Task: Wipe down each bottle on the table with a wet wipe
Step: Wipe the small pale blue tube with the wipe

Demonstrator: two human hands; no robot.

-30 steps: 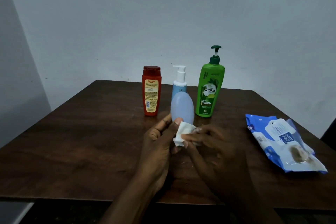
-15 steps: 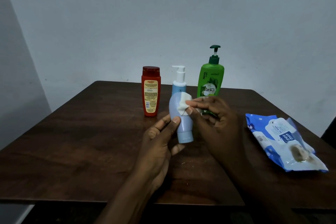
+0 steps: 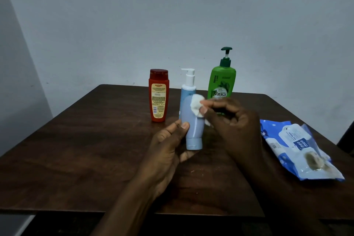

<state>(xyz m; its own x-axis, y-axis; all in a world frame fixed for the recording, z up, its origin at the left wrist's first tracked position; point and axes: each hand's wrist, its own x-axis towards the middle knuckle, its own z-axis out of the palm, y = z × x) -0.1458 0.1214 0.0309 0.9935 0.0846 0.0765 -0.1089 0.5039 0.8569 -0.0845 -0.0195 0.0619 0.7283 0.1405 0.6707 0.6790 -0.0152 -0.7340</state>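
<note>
My left hand (image 3: 168,145) grips a pale blue tube (image 3: 191,122) cap-down above the dark wooden table (image 3: 92,140). My right hand (image 3: 233,120) pinches a white wet wipe (image 3: 196,106) and presses it on the tube's upper end. Behind stand three upright bottles: a red bottle (image 3: 158,96) at the left, a light blue pump bottle (image 3: 188,84) partly hidden by the tube, and a green pump bottle (image 3: 222,82) whose lower part my right hand covers.
A blue and white wet wipe pack (image 3: 298,147) lies flat on the table's right side, close to my right forearm. A grey wall rises just behind the table's far edge.
The wipe and my right hand have moved from the tube's cap end up to its far end. The tube's cap is now uncovered; my left hand keeps its hold.
</note>
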